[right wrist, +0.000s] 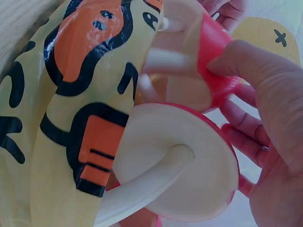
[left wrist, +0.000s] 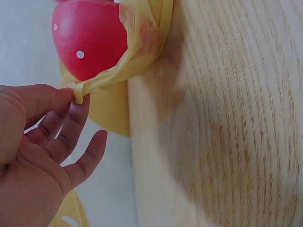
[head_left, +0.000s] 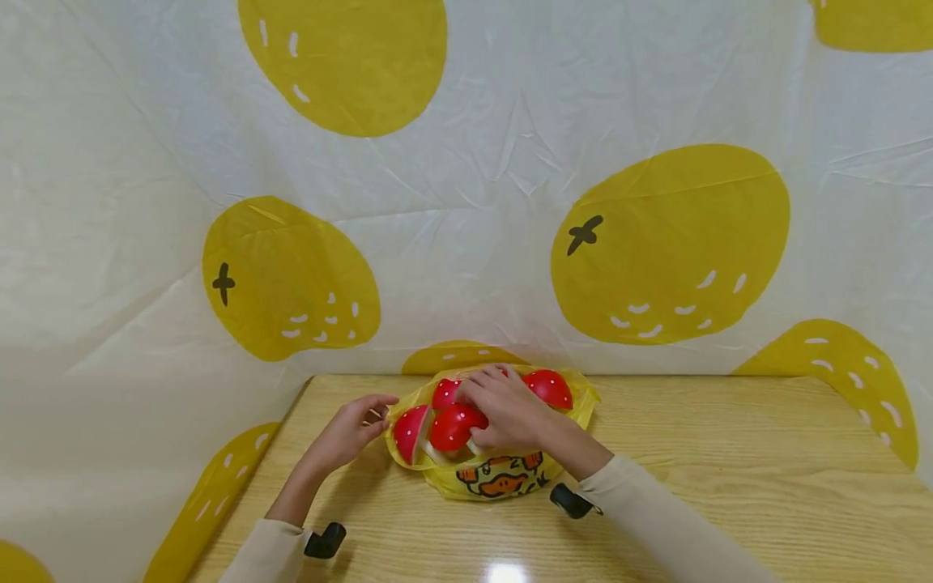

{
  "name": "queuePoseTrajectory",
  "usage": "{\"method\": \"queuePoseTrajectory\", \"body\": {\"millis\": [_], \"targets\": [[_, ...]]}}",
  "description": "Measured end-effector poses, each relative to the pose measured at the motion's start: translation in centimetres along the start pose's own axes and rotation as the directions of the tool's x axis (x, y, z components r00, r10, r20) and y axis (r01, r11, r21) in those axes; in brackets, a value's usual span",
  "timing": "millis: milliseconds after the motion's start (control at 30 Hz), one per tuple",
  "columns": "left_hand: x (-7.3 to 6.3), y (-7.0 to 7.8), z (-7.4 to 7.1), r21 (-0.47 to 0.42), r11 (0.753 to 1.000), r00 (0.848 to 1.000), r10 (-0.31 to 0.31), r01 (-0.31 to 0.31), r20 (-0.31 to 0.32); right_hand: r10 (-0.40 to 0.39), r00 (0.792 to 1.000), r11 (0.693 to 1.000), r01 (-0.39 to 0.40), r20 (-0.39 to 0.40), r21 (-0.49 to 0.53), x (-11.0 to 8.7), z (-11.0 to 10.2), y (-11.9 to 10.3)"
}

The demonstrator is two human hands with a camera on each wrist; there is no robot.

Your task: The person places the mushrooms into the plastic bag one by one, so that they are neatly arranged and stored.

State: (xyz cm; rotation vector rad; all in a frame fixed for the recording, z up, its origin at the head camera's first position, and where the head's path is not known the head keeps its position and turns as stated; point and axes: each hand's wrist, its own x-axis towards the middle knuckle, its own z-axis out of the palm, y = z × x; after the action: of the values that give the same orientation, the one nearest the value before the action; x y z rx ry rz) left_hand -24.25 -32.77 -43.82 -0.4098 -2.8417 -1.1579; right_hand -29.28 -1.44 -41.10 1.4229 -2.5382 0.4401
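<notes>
A yellow plastic bag (head_left: 448,483) printed with a cartoon duck lies on the table, its mouth spread wide. Several toy mushrooms with white-dotted red caps fill it, among them one at the left (head_left: 410,433) and one at the right (head_left: 548,389). My left hand (head_left: 348,435) pinches the bag's rim between thumb and forefinger, the other fingers loose. Over the bag, my right hand (head_left: 510,413) grips a toy mushroom (right wrist: 213,45) by its red cap, thumb on the near side. Another mushroom's pale underside and stem (right wrist: 180,165) show close by; my right fingertips are partly hidden behind the caps.
The bag sits at the back of a wooden table (head_left: 700,470), close to a white cloth (head_left: 474,267) with big yellow fruit prints. That cloth also hangs along the left side. Black wrist straps (head_left: 325,541) show at both cuffs.
</notes>
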Motion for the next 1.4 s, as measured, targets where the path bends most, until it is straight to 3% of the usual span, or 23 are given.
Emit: {"method": "queuePoseTrajectory", "body": {"millis": [200,500,867,1400], "targets": [[0.0,-0.1,0.2,-0.026,1.000,1.000,0.009,-0.009,0.012,-0.019,1.000,1.000,0.019,0.012,0.000,-0.4,-0.3,0.2],[-0.4,-0.4,0.1,-0.047,0.999,1.000,0.029,-0.028,0.012,0.075,0.997,0.991,-0.073,-0.018,0.113,-2.9,-2.0,2.4],[-0.8,-1.0,0.2,-0.021,0.998,0.998,-0.066,0.066,0.013,0.132,0.990,0.973,-0.120,-0.045,0.195,-5.6,-3.1,4.1],[-0.7,-1.1,-0.5,0.002,0.999,0.999,-0.051,0.051,0.008,0.141,0.987,0.979,-0.127,-0.079,0.160,-9.0,-4.6,5.2]]}}
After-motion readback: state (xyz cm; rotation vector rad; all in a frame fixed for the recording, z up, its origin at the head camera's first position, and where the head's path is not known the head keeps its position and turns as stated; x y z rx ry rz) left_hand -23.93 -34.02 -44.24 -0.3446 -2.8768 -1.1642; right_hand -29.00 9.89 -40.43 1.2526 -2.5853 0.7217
